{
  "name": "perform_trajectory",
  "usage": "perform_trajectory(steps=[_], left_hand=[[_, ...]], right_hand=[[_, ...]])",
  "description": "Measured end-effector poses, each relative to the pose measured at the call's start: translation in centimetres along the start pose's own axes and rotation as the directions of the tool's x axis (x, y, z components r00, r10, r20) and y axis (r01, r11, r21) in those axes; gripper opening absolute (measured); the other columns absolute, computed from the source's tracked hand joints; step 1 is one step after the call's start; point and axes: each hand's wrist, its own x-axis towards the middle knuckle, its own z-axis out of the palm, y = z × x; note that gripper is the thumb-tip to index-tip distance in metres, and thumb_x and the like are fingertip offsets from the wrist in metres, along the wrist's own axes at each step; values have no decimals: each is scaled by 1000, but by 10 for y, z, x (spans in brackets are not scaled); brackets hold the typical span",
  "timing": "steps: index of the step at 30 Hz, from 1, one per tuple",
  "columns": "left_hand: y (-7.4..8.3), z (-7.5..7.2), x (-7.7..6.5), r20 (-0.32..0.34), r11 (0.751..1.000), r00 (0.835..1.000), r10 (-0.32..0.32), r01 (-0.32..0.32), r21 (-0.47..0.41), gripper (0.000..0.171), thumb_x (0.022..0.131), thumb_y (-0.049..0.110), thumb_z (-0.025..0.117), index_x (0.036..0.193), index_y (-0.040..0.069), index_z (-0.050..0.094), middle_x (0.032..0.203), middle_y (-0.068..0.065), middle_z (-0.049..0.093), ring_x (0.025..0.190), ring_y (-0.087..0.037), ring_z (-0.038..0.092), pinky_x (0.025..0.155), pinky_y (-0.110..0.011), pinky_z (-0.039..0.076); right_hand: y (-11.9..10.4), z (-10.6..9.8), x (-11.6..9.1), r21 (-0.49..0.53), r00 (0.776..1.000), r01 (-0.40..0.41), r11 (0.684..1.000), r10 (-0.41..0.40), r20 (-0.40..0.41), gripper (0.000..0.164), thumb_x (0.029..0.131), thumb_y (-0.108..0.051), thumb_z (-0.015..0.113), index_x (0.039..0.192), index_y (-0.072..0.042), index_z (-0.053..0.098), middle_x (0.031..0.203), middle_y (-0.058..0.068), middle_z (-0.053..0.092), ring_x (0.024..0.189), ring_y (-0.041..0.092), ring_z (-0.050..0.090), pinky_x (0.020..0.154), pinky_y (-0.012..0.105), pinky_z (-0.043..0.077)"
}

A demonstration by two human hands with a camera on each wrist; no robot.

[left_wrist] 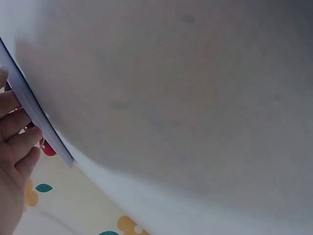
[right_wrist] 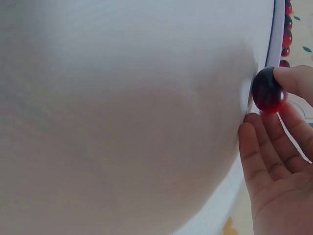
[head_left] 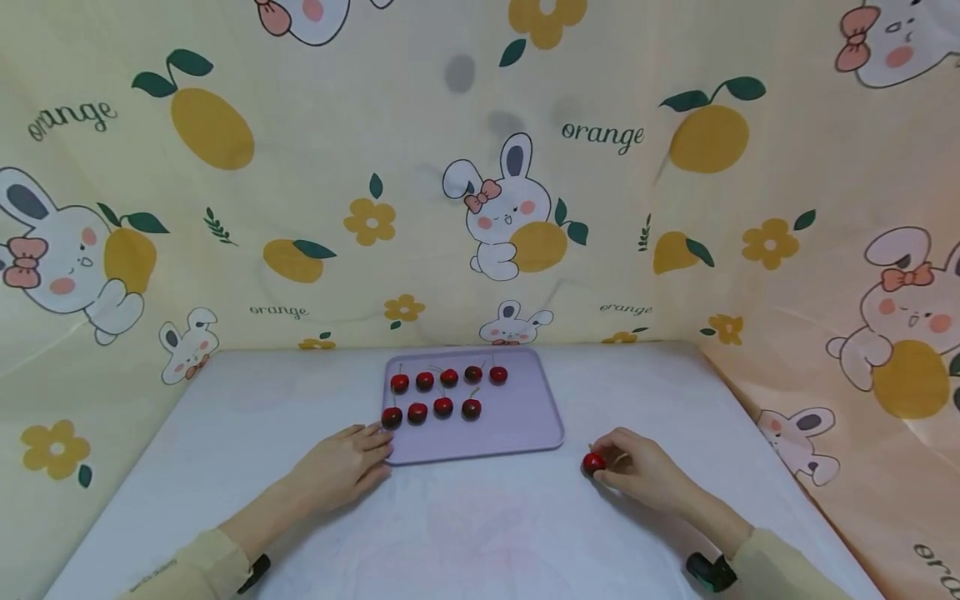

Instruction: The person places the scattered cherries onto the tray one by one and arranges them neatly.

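Note:
My right hand (head_left: 641, 468) pinches a dark red cherry (head_left: 593, 463) between thumb and fingers, low over the table to the right of the tray. In the right wrist view the cherry (right_wrist: 269, 90) shows a nearly black side and a redder end, with the thumb on it. A lilac rectangular tray (head_left: 517, 429) holds two rows of several cherries, some with thin stems. My left hand (head_left: 341, 467) lies at the tray's left edge, its fingers fairly straight and touching the rim near the front-row cherry (head_left: 392, 417). The left wrist view shows those fingers against the tray side (left_wrist: 36, 110).
A white-covered table (head_left: 480, 525) carries the tray near its back edge. Behind and beside it hangs a cream cloth (head_left: 435, 108) printed with rabbits, oranges and flowers. A dark band with a small device (head_left: 711, 572) sits at the right wrist.

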Motion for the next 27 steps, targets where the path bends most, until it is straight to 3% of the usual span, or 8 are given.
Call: perform_trajectory(steps=[10, 20, 27], left_hand=[[4, 3, 0, -13, 995, 998, -55, 54, -84, 35, 101, 24, 67, 126, 1, 73, 136, -16, 68, 131, -38, 60, 107, -54, 50], [4, 8, 1, -28, 995, 997, -69, 67, -79, 33, 100, 24, 69, 125, 2, 74, 135, -15, 68, 131, -37, 61, 106, -51, 51], [5, 7, 1, -6, 993, 996, -87, 86, -80, 33, 101, 24, 68, 126, 3, 74, 136, -14, 68, 131, -36, 60, 106, -51, 51]], right_hand=[[-2, -1, 2, -34, 1000, -5, 999, 5, 19, 32, 89, -16, 84, 115, -9, 68, 106, -1, 65, 96, 14, 64, 82, 28, 59], [-5, 1, 3, -61, 1000, -29, 998, 30, 7, 30, 91, -16, 82, 116, -9, 68, 106, -2, 66, 96, 15, 64, 82, 27, 59], [-6, 3, 4, -36, 1000, -1, 999, 1, -22, 29, 92, -16, 81, 116, -8, 68, 106, -1, 68, 96, 16, 65, 82, 28, 60]])
